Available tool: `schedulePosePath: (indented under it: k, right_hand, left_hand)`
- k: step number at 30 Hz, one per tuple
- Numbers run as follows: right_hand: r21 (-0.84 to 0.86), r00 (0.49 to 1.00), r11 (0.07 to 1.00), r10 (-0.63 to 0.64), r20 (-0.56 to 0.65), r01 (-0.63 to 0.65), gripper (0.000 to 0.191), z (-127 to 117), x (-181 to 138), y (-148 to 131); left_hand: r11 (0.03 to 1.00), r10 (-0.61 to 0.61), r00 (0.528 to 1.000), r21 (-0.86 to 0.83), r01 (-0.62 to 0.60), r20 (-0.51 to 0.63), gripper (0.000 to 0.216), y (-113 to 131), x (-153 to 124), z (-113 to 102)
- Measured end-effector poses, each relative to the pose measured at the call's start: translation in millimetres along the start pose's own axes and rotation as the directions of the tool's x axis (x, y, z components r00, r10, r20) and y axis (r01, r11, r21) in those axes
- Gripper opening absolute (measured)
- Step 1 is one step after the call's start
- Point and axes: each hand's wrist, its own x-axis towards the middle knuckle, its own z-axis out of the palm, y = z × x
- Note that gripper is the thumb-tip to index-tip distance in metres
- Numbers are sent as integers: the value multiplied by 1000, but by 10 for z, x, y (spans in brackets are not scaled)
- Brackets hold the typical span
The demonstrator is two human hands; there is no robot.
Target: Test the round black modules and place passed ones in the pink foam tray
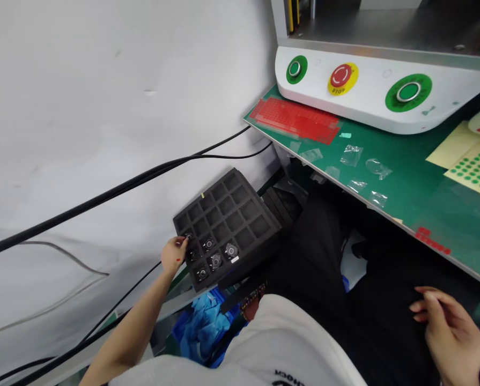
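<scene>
My left hand [174, 254] reaches to the left edge of a black foam tray [250, 209] divided into square pockets. Its fingertips are closed on a small dark camera-like module [189, 236] in an edge pocket, partly hidden by the fingers. Several similar modules, each with a round lens-like centre, sit in the pockets nearest me, among them one module [231, 250] beside a white label. The other pockets hold nothing. Over my lap, my right hand [449, 327] is loosely bent with its fingers apart and nothing visible in it.
A green bench [388, 198] carries red sticker sheets [296, 119], scraps of clear film and a sheet of green dots [479, 166]. Behind stands a machine with a red stop button [340, 75]. Black cables [143, 174] cross the wall. Below the tray lies blue material [205, 324].
</scene>
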Motion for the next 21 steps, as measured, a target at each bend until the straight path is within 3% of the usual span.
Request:
schedulePosePath:
  k: [6,12,15,17,19,21]
  right_hand:
    - [13,1000,1000,-23,-16,23,44,-7,-13,64]
    - [48,999,998,-44,-28,46,42,-15,-32,82]
    - [49,998,997,-67,-22,68,42,10,-16,101]
    - [32,995,995,-90,-46,91,40,68,-16,45]
    - [19,987,991,-132,-95,135,35,154,-65,-113]
    - [49,969,976,-206,-136,214,27,241,-189,-375]
  left_hand:
    - [989,-114,993,-89,117,36,34,232,106,32]
    - [949,-143,990,-284,137,-2,30,435,-94,-228]
    - [886,7,998,-462,-34,-61,28,763,-402,-339]
    - [775,189,978,-599,-202,-85,30,1110,-726,-365]
    - [594,416,904,-722,-354,-101,36,1517,-1143,-371]
    - [384,644,757,-809,-446,-112,39,1910,-1624,-374]
